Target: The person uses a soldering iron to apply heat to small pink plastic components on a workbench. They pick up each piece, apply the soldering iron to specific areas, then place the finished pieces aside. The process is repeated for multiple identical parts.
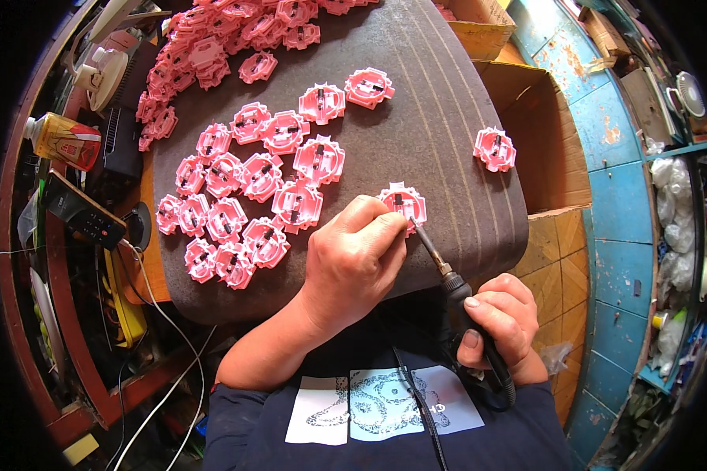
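Observation:
My right hand (pixel 504 323) is wrapped round the black handle of a soldering iron (pixel 456 289), its cord trailing down past my wrist. The iron's metal tip reaches up and left to a pink plastic housing (pixel 405 198) with black and pale parts inside, and appears to touch its lower edge. That housing lies on the dark mat (pixel 416 102), and my left hand (pixel 357 250) grips its left side with closed fingers. To the left of my left hand, several similar pink housings (pixel 261 176) with black parts lie in a loose cluster.
A large heap of pink housings (pixel 212 47) covers the far left of the mat. One single housing (pixel 495 150) lies near the right edge. Open cardboard boxes (pixel 554 141) stand beyond that edge. At left are a bottle (pixel 64 141), a black remote control (pixel 83 210) and white cables (pixel 165 314).

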Action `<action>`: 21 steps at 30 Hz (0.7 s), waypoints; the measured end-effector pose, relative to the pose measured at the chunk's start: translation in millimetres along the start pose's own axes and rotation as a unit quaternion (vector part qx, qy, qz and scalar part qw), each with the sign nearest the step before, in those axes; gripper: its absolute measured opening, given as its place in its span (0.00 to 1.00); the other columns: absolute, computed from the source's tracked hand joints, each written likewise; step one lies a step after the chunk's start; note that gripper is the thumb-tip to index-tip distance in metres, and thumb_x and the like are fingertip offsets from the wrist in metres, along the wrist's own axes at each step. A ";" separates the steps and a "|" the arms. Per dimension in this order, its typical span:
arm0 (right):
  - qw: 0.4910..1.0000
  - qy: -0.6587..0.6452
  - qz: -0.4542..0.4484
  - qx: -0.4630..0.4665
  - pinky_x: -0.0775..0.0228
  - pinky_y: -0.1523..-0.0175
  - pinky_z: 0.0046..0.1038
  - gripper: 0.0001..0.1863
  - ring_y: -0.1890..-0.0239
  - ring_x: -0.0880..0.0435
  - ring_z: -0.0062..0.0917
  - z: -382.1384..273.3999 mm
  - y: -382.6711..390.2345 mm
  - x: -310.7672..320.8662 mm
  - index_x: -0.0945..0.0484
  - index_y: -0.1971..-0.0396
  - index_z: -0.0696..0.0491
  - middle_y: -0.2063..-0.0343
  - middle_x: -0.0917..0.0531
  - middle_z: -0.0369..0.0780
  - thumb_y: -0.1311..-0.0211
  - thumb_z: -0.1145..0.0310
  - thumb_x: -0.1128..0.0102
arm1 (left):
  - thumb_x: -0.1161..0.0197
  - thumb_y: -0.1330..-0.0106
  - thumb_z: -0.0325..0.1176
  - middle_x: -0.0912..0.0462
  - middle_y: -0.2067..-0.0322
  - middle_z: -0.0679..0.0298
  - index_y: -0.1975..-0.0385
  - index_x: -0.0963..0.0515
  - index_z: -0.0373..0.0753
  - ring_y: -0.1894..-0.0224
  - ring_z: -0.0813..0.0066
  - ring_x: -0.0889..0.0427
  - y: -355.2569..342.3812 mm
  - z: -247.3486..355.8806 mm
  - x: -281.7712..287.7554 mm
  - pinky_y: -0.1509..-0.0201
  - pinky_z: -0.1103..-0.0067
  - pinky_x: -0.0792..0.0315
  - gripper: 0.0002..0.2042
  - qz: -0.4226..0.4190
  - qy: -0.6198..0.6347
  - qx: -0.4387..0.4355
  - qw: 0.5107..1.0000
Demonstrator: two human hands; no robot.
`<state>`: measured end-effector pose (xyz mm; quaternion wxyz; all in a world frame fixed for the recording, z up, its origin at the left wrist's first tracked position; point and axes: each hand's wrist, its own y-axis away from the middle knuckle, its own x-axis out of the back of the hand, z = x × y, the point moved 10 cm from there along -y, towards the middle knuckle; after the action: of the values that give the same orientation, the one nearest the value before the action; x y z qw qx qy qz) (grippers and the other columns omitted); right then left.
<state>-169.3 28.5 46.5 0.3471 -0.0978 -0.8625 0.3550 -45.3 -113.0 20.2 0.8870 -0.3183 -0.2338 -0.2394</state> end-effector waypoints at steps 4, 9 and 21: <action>1.000 0.000 0.008 -0.008 0.27 0.71 0.34 0.18 0.75 0.21 0.33 1.6 0.9 5.6 0.21 0.50 0.60 0.72 0.18 0.41 0.40 0.71 0.36 | 0.29 0.41 0.17 0.17 0.65 0.57 0.62 0.16 0.35 0.69 0.62 0.15 -1.2 1.4 0.1 0.66 0.72 0.22 0.09 -0.001 -0.002 -0.003 1.000; 0.999 0.000 0.049 -0.019 0.24 0.67 0.36 0.19 0.72 0.18 0.36 9.2 0.3 7.3 0.22 0.46 0.61 0.68 0.17 0.45 0.34 0.70 0.34 | 0.29 0.41 0.17 0.17 0.65 0.57 0.62 0.16 0.35 0.68 0.62 0.15 0.6 -0.1 0.7 0.66 0.72 0.21 0.09 -0.002 0.001 0.004 1.000; 0.998 -0.006 0.049 -0.030 0.25 0.67 0.36 0.22 0.73 0.17 0.40 39.3 -22.8 -21.4 0.20 0.47 0.60 0.67 0.15 0.47 0.44 0.85 0.30 | 0.29 0.42 0.18 0.17 0.65 0.56 0.62 0.16 0.34 0.67 0.59 0.14 0.0 1.5 1.4 0.64 0.71 0.21 0.09 0.002 -0.001 0.003 1.000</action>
<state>-177.9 -18.4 30.8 0.3212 -0.1479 -0.8691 0.3459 -44.7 -112.4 22.1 0.8882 -0.3159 -0.2353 -0.2367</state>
